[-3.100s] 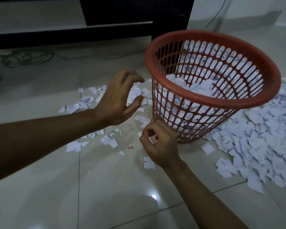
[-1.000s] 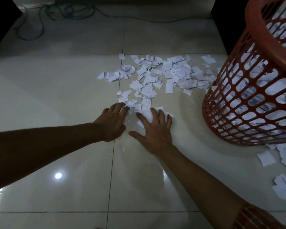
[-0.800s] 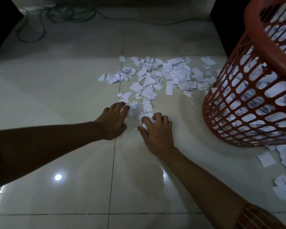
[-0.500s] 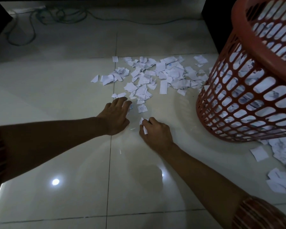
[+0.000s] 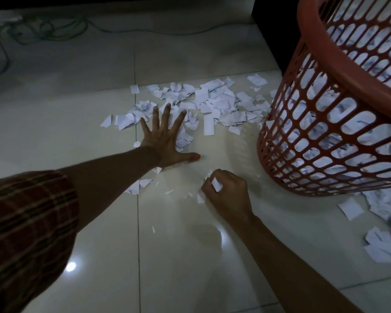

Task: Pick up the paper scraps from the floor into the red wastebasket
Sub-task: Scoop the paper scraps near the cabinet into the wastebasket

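left hand (image 5: 165, 141): centre of frame, flat on the floor (image 5: 178, 256), fingers straight and spread, fingertips on the near edge of the scraps (image 5: 212, 102), thumb out toward the right. plaid sleeve (image 5: 25, 233) at lower left.

right hand (image 5: 226, 195): just below and right of the left hand, apart from it, fingers curled tight round a few scraps, white corners showing at the knuckles. lower edge on or just above the floor; cannot tell which.

scraps: main patch in upper centre of frame, spread from the tile joint to the foot of the basket (image 5: 325, 136). a few small bits between and below the two hands. second heap at right edge, below the basket.

basket: red, slotted wall, upper right of frame, standing on the floor, rim cut off by the frame edge. white scraps visible through the slots, filling much of the inside.

cable (image 5: 48, 30): loose coil on the floor, upper left. dark furniture (image 5: 273, 23) behind the basket.
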